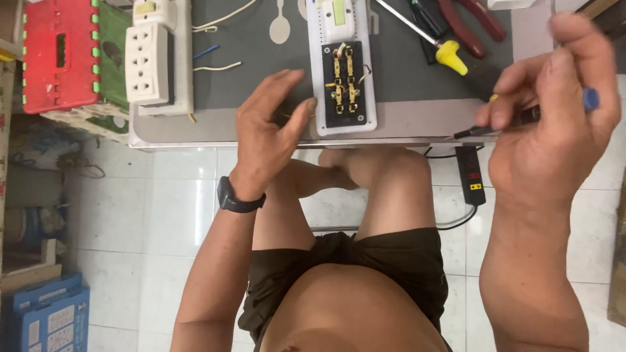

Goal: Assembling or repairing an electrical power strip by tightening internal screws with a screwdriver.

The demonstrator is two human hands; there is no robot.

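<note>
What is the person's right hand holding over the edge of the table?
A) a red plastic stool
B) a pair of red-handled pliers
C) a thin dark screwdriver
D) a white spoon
C: the right hand pinches a thin dark screwdriver in its fingers, while the red-handled pliers lie untouched on the grey table.

White switch plate (342, 72) face-down, brass terminals exposed, table edge

The person wears a black wristwatch (238, 199) on the left wrist, dark olive shorts (365, 261) below it, torso bare.
</note>
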